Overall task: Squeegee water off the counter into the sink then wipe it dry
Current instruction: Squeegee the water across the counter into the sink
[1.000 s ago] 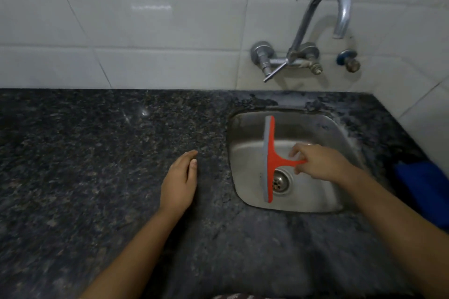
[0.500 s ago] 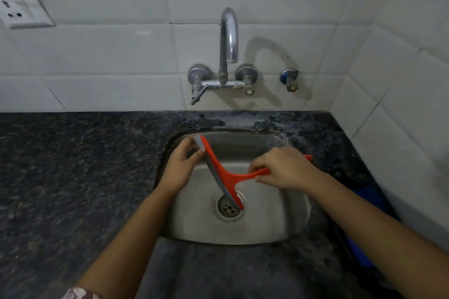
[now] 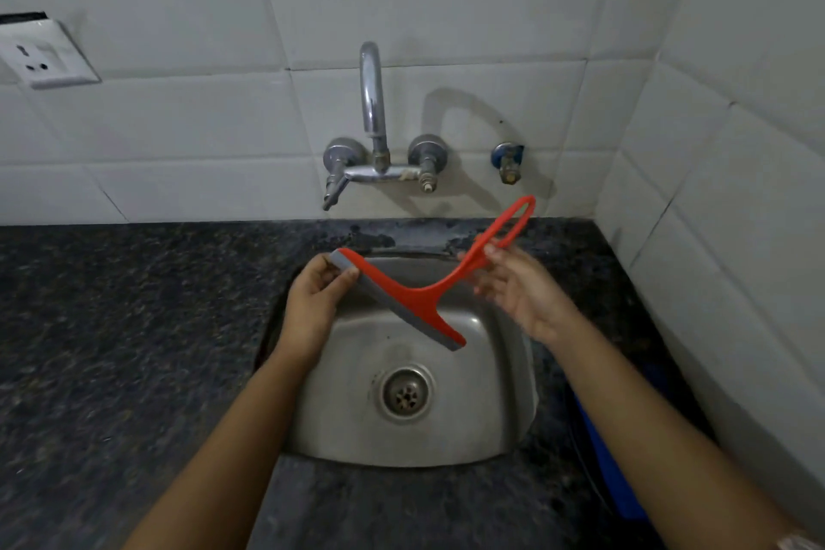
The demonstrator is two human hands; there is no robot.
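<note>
Both hands are raised over the sink, forearms coming in from the lower edge; the left hand (image 3: 312,304) pinches the far left end of the blade (image 3: 402,313) between thumb and curled fingers, while the right hand (image 3: 522,295) lies palm up with fingers loose and spread, and the handle (image 3: 491,241) only rests across its fingertips.

Behind them, the white tiled wall (image 3: 446,0) closes the back and turns a corner on the right; the dark speckled counter (image 3: 111,348) runs wide to the left of the sink, but it leaves only a narrow strip at the back edge and another on the right, against the side wall; the steel sink (image 3: 348,415) sits in the counter with its rim near the front edge; the red squeegee (image 3: 419,299) hangs in the air above the basin, tilted, its grey blade going down to the right and its looped handle pointing up toward the corner, touching neither sink nor counter; a blue thing (image 3: 625,482) lies on the right strip, mostly hidden by the right forearm; the tap (image 3: 372,103) stands on the wall, its spout curving over the basin; the socket (image 3: 44,58) is at the far left of the wall; the drain (image 3: 405,392) is in the basin floor; a small valve (image 3: 509,161) is just right of the tap.
</note>
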